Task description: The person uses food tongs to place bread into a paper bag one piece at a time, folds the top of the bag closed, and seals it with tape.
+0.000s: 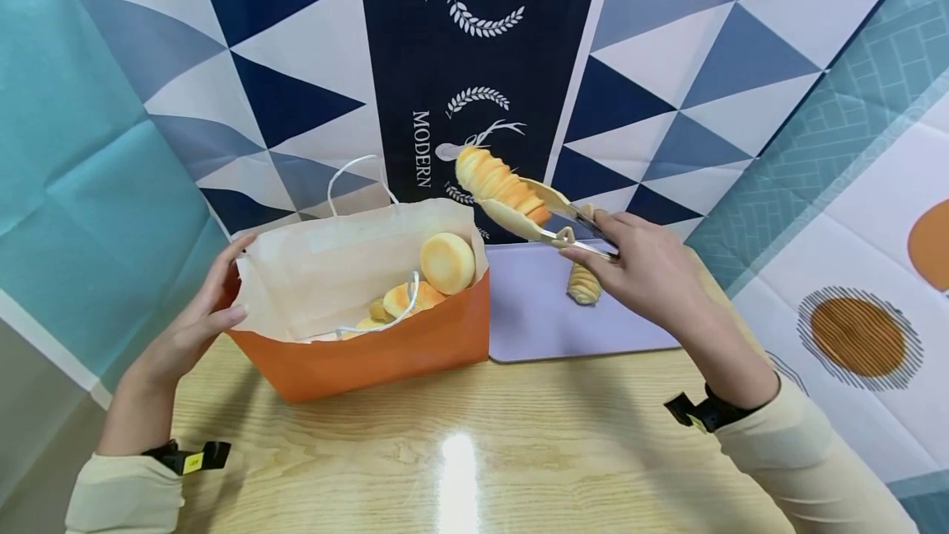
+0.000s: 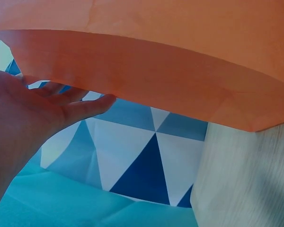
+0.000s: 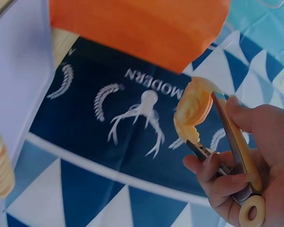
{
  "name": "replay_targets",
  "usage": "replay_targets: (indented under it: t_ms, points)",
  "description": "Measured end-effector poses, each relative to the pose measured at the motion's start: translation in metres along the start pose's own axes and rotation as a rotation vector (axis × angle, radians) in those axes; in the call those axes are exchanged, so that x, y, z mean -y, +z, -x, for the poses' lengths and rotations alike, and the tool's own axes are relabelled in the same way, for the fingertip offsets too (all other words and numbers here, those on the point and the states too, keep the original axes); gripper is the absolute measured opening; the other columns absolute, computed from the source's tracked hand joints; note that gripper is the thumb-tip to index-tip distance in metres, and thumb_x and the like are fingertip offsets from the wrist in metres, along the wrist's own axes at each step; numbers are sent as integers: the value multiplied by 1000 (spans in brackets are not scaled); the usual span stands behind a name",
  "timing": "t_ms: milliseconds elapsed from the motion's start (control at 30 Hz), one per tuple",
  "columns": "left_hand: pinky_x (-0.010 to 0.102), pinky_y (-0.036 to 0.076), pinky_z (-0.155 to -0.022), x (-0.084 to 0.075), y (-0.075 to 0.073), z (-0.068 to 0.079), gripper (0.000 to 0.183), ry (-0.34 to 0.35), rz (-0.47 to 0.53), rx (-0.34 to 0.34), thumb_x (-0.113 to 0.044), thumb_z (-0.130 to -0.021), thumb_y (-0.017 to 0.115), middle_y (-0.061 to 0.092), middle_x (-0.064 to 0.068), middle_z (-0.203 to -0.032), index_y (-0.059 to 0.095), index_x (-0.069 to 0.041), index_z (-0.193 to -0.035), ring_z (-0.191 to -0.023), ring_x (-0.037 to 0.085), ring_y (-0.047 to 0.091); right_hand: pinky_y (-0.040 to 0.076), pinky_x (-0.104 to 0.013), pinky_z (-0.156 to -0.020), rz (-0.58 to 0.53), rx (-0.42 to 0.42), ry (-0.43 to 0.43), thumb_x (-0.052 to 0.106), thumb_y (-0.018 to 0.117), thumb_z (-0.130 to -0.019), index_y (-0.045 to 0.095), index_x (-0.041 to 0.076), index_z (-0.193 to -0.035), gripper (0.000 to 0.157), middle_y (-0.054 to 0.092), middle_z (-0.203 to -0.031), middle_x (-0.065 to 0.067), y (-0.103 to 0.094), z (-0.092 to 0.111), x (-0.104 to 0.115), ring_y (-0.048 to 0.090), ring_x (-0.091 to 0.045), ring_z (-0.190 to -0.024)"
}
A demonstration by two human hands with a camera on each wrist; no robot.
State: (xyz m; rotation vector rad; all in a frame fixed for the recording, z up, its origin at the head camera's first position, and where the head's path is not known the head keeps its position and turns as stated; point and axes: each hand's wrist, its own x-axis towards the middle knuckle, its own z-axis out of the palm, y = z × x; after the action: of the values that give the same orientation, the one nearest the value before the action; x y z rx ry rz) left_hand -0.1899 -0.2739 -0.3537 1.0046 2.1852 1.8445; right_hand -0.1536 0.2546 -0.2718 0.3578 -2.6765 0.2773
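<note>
My right hand [image 1: 645,270] grips a pair of tongs [image 3: 234,142] with beige tips and metal arms. Between the tips is a ridged, golden bread roll [image 1: 500,184], raised above and right of an orange paper bag [image 1: 385,369]. The bag stands with its mouth open, its pale lining showing. Inside lie a round bun [image 1: 447,264] and several other bread pieces [image 1: 408,299], partly hidden by the front wall and a white handle. My left hand [image 1: 189,316] rests at the bag's left side, fingers and thumb extended against it.
Right of the bag, a lilac tray [image 1: 519,316] lies on the wooden table [image 1: 356,452]. Another ridged roll [image 1: 583,285] is on it, partly covered by my right hand in the head view. Patterned cloth [image 1: 296,39] hangs behind and at both sides.
</note>
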Motion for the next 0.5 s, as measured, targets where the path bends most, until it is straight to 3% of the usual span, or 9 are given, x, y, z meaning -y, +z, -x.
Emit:
replay_targets:
  t_ms: [133,367,500]
  points:
    - [14,38,-101,0,0,-1,79,-11,-9,-2,-2,-92,38,6,20,-158,-1,-17,-160,-136,36,17,44,-36,-55,-23,29,-18,64,57,-89,57,6,-140,77,69,-113,-11,-2,-3,16,56,-21,-69]
    - [13,38,-101,0,1,-2,78,-9,-8,-6,-2,-93,38,5,18,-159,-1,-17,-160,-137,34,17,41,-31,-52,-78,39,-112,65,56,-88,57,14,-141,73,66,-100,4,-3,-8,40,50,-13,-64]
    - [14,39,-101,2,0,-2,78,1,6,2,-1,-93,37,5,20,-158,-2,-16,-160,-137,35,18,44,-32,-56,-80,49,-162,67,54,-88,60,15,-139,73,68,-112,2,-1,-12,54,54,-13,-72]
